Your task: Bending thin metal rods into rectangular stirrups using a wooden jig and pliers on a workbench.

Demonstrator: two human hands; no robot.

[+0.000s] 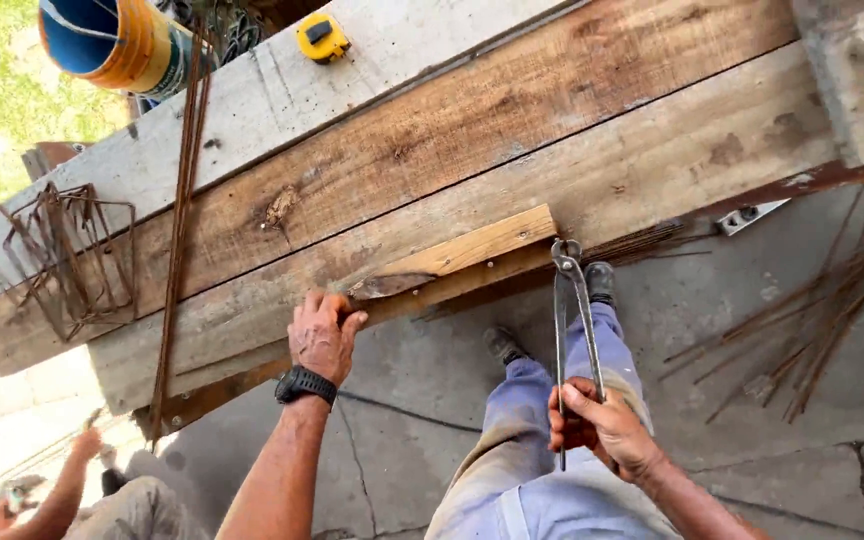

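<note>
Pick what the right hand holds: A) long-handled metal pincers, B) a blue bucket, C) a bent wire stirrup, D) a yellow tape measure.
A: the right hand grips the handles of the long metal pincers, whose head points up at the light wooden strip on the plank bench.

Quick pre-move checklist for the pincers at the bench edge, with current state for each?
1. Right hand grips both handles of the pincers: ok.
2. Pincer head sits at the end of the light wooden strip: ok. Whether it bites a nail or wire: cannot tell.
3. Left hand is pressed on the bench edge by the strip's other end, away from the pincer head: ok.
4. Feet: shoes are under the edge, directly below the tool: not ok.
5. Loose rebar rods lie on the floor nearby, a trip risk: not ok.
6. Another person's hand at lower left is well away: ok.
</note>
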